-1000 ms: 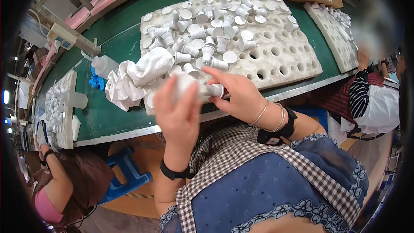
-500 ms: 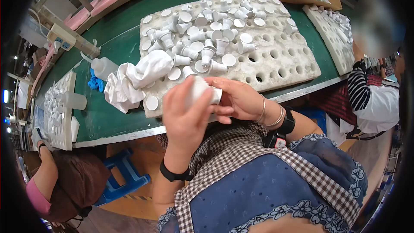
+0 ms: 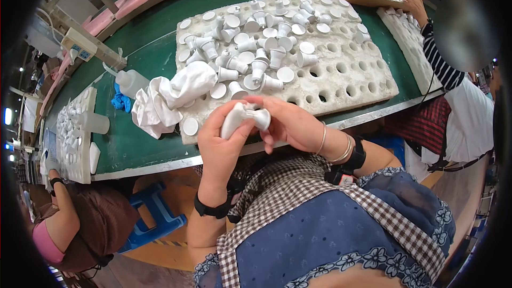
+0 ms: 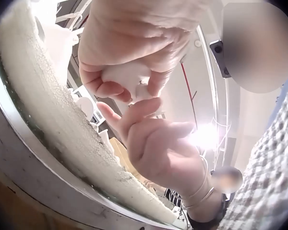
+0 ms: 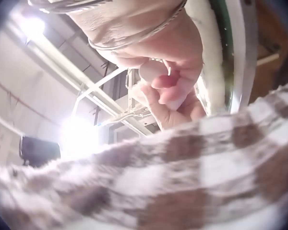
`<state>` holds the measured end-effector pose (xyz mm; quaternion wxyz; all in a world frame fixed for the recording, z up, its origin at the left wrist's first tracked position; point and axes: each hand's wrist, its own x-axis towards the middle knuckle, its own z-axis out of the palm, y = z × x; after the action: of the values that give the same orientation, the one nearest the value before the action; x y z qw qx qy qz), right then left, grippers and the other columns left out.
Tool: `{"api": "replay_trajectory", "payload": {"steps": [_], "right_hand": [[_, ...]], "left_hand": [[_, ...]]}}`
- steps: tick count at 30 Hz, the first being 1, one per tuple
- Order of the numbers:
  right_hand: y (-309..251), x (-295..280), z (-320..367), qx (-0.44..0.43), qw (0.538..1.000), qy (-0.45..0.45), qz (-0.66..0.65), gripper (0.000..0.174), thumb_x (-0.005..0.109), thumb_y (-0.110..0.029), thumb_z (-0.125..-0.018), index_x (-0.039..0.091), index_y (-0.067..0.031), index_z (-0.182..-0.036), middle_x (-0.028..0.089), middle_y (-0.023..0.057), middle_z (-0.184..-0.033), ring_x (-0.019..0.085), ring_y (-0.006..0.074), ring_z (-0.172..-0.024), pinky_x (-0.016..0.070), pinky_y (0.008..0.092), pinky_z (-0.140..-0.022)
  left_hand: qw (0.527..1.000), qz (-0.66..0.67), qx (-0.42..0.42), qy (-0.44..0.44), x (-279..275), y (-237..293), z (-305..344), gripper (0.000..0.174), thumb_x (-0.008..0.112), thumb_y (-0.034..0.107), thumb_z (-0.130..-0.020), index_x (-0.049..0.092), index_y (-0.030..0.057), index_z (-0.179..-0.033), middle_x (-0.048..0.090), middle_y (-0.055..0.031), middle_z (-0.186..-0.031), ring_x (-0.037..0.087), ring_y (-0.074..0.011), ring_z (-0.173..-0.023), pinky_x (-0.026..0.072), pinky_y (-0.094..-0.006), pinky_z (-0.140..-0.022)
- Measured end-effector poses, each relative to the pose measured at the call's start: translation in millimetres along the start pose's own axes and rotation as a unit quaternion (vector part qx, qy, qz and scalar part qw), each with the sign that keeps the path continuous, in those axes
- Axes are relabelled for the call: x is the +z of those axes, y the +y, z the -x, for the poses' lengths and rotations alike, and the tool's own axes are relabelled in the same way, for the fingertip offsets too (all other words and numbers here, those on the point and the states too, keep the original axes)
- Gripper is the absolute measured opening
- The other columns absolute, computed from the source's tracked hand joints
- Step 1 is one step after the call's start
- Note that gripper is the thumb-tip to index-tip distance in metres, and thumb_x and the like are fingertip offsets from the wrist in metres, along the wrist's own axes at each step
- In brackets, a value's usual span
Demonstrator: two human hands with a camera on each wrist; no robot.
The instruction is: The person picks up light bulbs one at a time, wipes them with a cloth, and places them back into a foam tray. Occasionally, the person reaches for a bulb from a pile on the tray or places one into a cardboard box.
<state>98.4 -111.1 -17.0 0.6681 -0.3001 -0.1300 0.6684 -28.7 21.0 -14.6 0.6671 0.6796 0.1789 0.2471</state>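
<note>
We are looking down on a long green worktop (image 3: 138, 144) that is running from the lower left to the upper right of the head view, in a workshop where other people are working at both ends. A white foam tray (image 3: 352, 74) full of round holes is lying on it and carrying many small white pieces, and a crumpled white cloth (image 3: 170, 96) is resting at its left edge. Just below the tray's near edge we are holding one white piece (image 3: 261, 117), small, matt and flared. It is hanging in the air between both hands, its long axis running roughly left to right across the frame. The left hand (image 3: 218, 141) is closing its grip around the left end, fingers curled. The right hand (image 3: 293, 122) is pinching the right end between thumb and fingertips.
</note>
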Motion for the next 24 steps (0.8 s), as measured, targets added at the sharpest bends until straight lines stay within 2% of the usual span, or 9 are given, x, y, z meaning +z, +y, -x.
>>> {"api": "replay_trajectory", "payload": {"steps": [2,3,7,9,11,13,16,22,24], "right_hand": [[6.2,2.1,0.0,-0.217,0.909,0.079,0.348,0.045,0.054,-0.018,-0.096,0.044,-0.0077,-0.138,0.056,0.0092,-0.099,0.054,0.0133,-0.072,0.0495,0.0293,-0.067],[-1.1,3.2,4.5,-0.289,0.775,0.060,0.559,0.052,0.059,-0.012,-0.092,0.040,-0.0071,-0.140,0.057,0.0085,-0.105,0.056,0.0136,-0.079,0.0490,0.0267,-0.071],[-0.9,1.4,3.8,-0.310,0.730,0.083,0.604,0.050,0.055,-0.019,-0.096,0.037,-0.0073,-0.142,0.058,0.0093,-0.104,0.056,0.0131,-0.074,0.0501,0.0261,-0.068],[-2.2,3.7,5.4,-0.119,0.962,0.085,0.230,0.045,0.049,-0.026,-0.100,0.040,-0.0060,-0.139,0.059,0.0098,-0.098,0.057,0.0140,-0.066,0.0518,0.0265,-0.065],[-2.1,3.6,4.7,-0.110,0.974,0.084,0.179,0.043,0.046,-0.029,-0.100,0.042,-0.0054,-0.137,0.059,0.0098,-0.094,0.056,0.0144,-0.063,0.0522,0.0279,-0.061],[-1.1,1.5,3.7,-0.096,0.984,0.080,0.128,0.043,0.043,-0.031,-0.101,0.044,-0.0048,-0.135,0.059,0.0098,-0.090,0.055,0.0148,-0.059,0.0525,0.0292,-0.058],[-2.7,-4.5,3.3,-0.042,0.992,0.097,0.075,0.040,0.042,-0.030,-0.101,0.046,-0.0046,-0.131,0.057,0.0093,-0.086,0.049,0.0133,-0.056,0.0498,0.0301,-0.051],[-7.1,1.0,5.5,-0.027,0.995,0.073,0.069,0.039,0.043,-0.031,-0.099,0.050,-0.0052,-0.127,0.056,0.0086,-0.084,0.039,0.0108,-0.052,0.0465,0.0289,-0.047],[-5.8,-3.2,5.1,-0.016,0.994,0.078,0.072,0.040,0.043,-0.031,-0.099,0.050,-0.0053,-0.128,0.056,0.0082,-0.084,0.039,0.0104,-0.052,0.0466,0.0284,-0.048]], "left_hand": [[1.000,0.011,-0.016,0.010,-0.9,-2.1,-0.2,0.033,0.072,0.005,-0.080,0.063,0.0014,-0.111,0.064,-0.0052,-0.108,0.060,-0.0125,-0.096,0.0483,-0.0262,-0.082],[0.999,0.023,-0.030,0.021,-1.4,-2.6,-0.6,0.032,0.072,0.005,-0.081,0.063,0.0012,-0.112,0.064,-0.0041,-0.108,0.059,-0.0111,-0.096,0.0484,-0.0252,-0.082],[1.000,0.020,0.008,0.000,-0.9,-1.9,-4.8,0.031,0.068,0.010,-0.086,0.062,0.0010,-0.115,0.062,-0.0056,-0.113,0.056,-0.0125,-0.103,0.0467,-0.0263,-0.086],[0.990,0.070,0.091,0.083,-2.8,0.3,-4.4,0.033,0.065,0.017,-0.089,0.061,0.0018,-0.118,0.058,-0.0108,-0.121,0.054,-0.0200,-0.109,0.0446,-0.0333,-0.093],[0.963,-0.138,0.213,0.092,-2.7,-0.3,-3.6,0.033,0.064,0.020,-0.089,0.062,0.0037,-0.117,0.056,-0.0134,-0.124,0.053,-0.0248,-0.111,0.0430,-0.0373,-0.094],[0.839,-0.408,0.357,0.042,3.0,5.2,0.4,0.032,0.067,0.025,-0.086,0.066,0.0098,-0.114,0.054,-0.0176,-0.127,0.052,-0.0356,-0.110,0.0410,-0.0451,-0.095],[0.804,-0.451,0.388,0.005,2.5,3.8,-3.0,0.029,0.067,0.023,-0.085,0.068,0.0118,-0.112,0.055,-0.0163,-0.126,0.053,-0.0341,-0.109,0.0414,-0.0441,-0.092],[0.873,-0.360,0.301,0.136,-8.3,-0.1,-7.0,0.030,0.070,0.023,-0.081,0.070,0.0164,-0.110,0.057,-0.0145,-0.125,0.053,-0.0322,-0.107,0.0415,-0.0423,-0.092],[0.824,-0.406,0.396,-0.006,4.5,8.7,0.9,0.029,0.069,0.021,-0.082,0.070,0.0155,-0.111,0.057,-0.0157,-0.124,0.054,-0.0338,-0.106,0.0415,-0.0438,-0.093]]}}
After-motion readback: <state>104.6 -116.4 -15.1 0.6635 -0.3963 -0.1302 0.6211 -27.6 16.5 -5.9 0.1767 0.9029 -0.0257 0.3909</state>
